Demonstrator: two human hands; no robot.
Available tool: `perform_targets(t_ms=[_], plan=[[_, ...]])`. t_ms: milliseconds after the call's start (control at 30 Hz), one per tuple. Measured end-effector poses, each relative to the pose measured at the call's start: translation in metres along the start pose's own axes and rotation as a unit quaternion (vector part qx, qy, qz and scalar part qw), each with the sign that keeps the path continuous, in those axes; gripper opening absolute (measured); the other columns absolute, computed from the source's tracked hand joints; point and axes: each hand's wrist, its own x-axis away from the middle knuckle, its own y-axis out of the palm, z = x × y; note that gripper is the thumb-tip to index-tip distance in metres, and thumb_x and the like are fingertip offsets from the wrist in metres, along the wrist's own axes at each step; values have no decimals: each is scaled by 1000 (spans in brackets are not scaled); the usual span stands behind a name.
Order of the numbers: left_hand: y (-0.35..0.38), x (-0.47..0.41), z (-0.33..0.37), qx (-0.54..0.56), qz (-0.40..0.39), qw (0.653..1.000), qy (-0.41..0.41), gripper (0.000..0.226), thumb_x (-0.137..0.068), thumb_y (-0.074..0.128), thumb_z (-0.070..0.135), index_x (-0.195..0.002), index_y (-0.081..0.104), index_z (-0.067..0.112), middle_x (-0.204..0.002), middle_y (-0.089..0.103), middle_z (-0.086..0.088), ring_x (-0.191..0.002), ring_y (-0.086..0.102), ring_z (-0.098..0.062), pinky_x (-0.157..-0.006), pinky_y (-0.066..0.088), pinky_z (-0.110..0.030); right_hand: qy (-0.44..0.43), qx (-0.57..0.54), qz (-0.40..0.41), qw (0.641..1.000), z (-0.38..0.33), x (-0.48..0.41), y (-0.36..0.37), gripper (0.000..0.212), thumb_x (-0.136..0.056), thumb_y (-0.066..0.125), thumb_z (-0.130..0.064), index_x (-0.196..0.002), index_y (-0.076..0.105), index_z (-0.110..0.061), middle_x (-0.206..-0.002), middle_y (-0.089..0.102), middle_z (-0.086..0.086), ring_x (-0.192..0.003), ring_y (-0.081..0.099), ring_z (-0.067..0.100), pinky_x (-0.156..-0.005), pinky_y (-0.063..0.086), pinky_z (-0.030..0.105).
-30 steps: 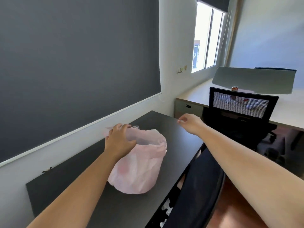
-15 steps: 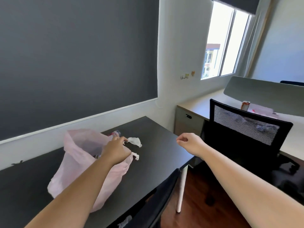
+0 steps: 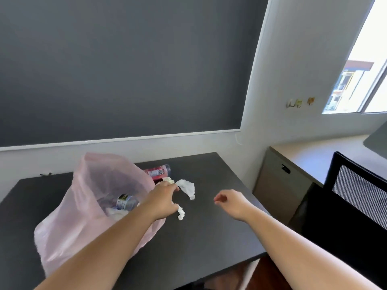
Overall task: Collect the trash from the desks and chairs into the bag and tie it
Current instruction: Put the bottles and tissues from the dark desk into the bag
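Note:
A thin pink trash bag [image 3: 88,206] stands open on the black desk [image 3: 209,237], with a clear plastic bottle [image 3: 125,201] and white paper inside. My left hand [image 3: 163,199] grips the bag's right rim. Just past that hand lie a crumpled white tissue [image 3: 187,187], a smaller white wad [image 3: 181,213] and a pale scrap [image 3: 168,180]. A bottle with a red label [image 3: 158,171] lies on its side behind the bag. My right hand [image 3: 232,203] hovers over the desk to the right of the tissues, fingers loosely curled and holding nothing.
A dark blind covers the wall behind the desk. At the right stand a light wooden desk [image 3: 310,158] with a drawer unit and a black mesh office chair [image 3: 356,197]. A window [image 3: 360,70] is at the upper right.
The view has swung left and down onto the black desk. My left hand kept its hold on the bag's rim, and the bag now stands more open. My right hand has come closer to the tissues.

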Motion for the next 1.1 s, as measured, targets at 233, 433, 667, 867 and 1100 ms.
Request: perform_targets(t_ms=[233, 433, 667, 867, 1100], plan=[[37, -37, 28, 61, -39, 997, -42, 56, -79, 59, 22, -133, 44, 20, -138, 40, -2, -122, 47, -22, -99, 42, -35, -37, 9, -46, 998, 7, -79, 13, 18, -89, 53, -21, -100, 67, -20, -102, 66, -3, -89, 61, 15, -72, 49, 24], [80, -51, 26, 72, -86, 985, -133, 70, -80, 60, 20, -143, 30, 17, -146, 30, -3, -127, 44, -24, -100, 42, -35, -71, 39, -93, 992, 19, -136, 46, 23, -88, 52, -17, -106, 66, -18, -119, 54, 3, -93, 60, 20, -72, 46, 25], [104, -82, 6, 78, -79, 961, -254, 78, -84, 61, 20, -149, 18, 20, -159, 6, 1, -141, 27, -23, -113, 29, -39, -145, 135, -203, 959, 29, -215, 63, 42, -89, 51, -18, -130, 52, -24, -136, 49, 3, -116, 53, 24, -95, 46, 33], [142, -96, 0, 26, -91, 948, -304, 57, -88, 50, 16, -141, 31, 26, -155, 19, 3, -128, 34, -27, -103, 38, -43, -251, 265, -233, 902, 39, -256, 93, 56, -94, 47, -24, -146, 28, -33, -159, 8, -5, -131, 33, 30, -104, 41, 41], [136, -102, 11, 82, -68, 954, -281, 27, -85, 51, 5, -104, 70, 10, -112, 62, -8, -104, 59, -26, -91, 45, -34, -234, 191, -187, 935, 45, -267, 112, 24, -87, 50, -7, -99, 70, -14, -111, 60, 6, -102, 59, 26, -83, 48, 29]])
